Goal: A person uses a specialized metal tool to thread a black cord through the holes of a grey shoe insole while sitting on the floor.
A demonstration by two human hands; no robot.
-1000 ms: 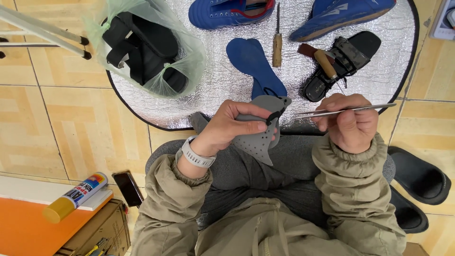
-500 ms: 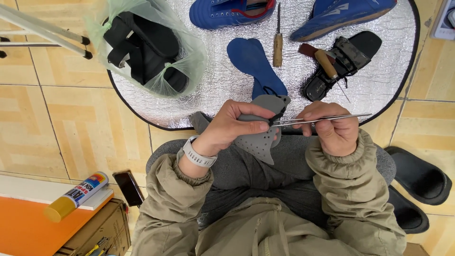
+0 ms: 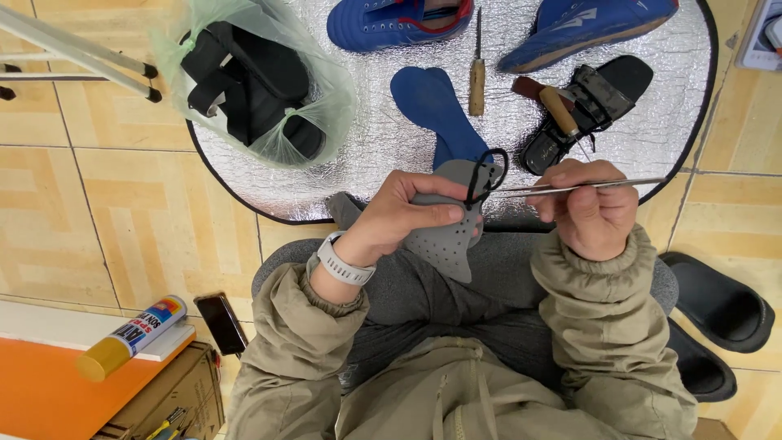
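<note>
My left hand (image 3: 407, 213) grips a grey perforated shoe piece (image 3: 444, 240) held over my lap. A loop of black thread (image 3: 487, 173) stands up from its top edge. My right hand (image 3: 593, 208) is closed around a long thin metal tool (image 3: 570, 187) whose tip points left, at the thread loop on the grey piece. Both sleeves are olive; a white watch (image 3: 342, 262) sits on my left wrist.
A silver mat (image 3: 366, 163) on the tiled floor carries two blue shoes (image 3: 391, 20), a blue insole (image 3: 436, 106), a wooden-handled awl (image 3: 476, 77), a black sandal (image 3: 595, 102) and a green bag of black shoes (image 3: 261, 81). Black slippers (image 3: 717, 301) lie right; a spray can (image 3: 130, 338) and phone (image 3: 221, 322) lie left.
My right hand slid left toward the grey piece, bringing the metal tool's tip to its top edge. A black thread loop now shows there. My left hand kept its hold.
</note>
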